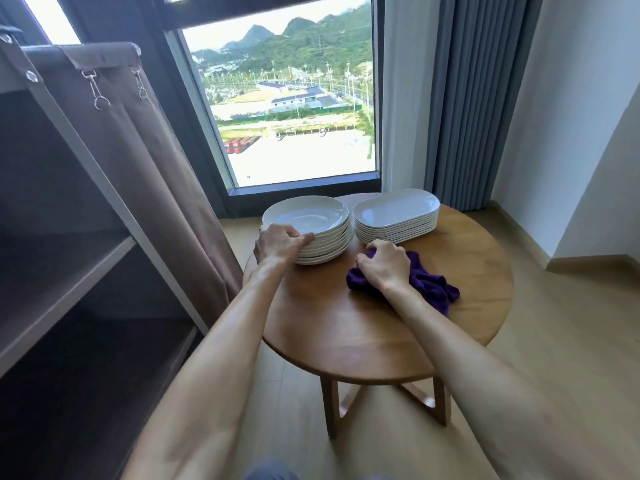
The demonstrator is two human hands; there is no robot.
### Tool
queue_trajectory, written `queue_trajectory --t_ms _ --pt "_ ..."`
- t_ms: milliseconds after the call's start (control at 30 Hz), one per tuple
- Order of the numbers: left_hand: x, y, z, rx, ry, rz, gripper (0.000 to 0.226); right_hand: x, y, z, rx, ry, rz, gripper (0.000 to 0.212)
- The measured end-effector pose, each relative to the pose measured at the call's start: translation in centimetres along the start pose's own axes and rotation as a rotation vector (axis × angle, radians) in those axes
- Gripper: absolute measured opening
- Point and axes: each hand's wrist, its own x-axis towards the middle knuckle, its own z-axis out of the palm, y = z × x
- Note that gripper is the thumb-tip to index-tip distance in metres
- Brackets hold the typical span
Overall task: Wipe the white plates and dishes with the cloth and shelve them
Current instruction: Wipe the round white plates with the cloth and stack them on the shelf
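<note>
A stack of several round white plates (311, 216) stands at the far left of the round wooden table (363, 334). My left hand (278, 242) grips the near rim of the top plate, fingers curled over its edge. To the right of it is a stack of several oblong white dishes (394, 211). A crumpled purple cloth (433, 289) lies on the table in front of the dishes. My right hand (386, 263) is on the cloth with curled fingers bunching it.
A fabric shelving unit (69, 271) with open shelves and a brown drawn-back cover (145, 161) stands at the left, close to the table. Behind the table are a tall window (287, 109) and grey curtains (478, 98). Wooden floor extends to the right.
</note>
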Motion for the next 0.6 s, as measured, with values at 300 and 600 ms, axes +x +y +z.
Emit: queue_trajectory --t_ms 300,600 --pt "-0.1 1.4 -2.1 0.085 -0.046 -0.042 0.031 0.8 -4.2 -0.8 0.410 0.001 -0.034 0.021" --pt "0.2 -0.3 -1.2 0.093 0.133 0.084 0.032 2.8 -5.3 0.2 0.749 -0.227 0.259 0.022"
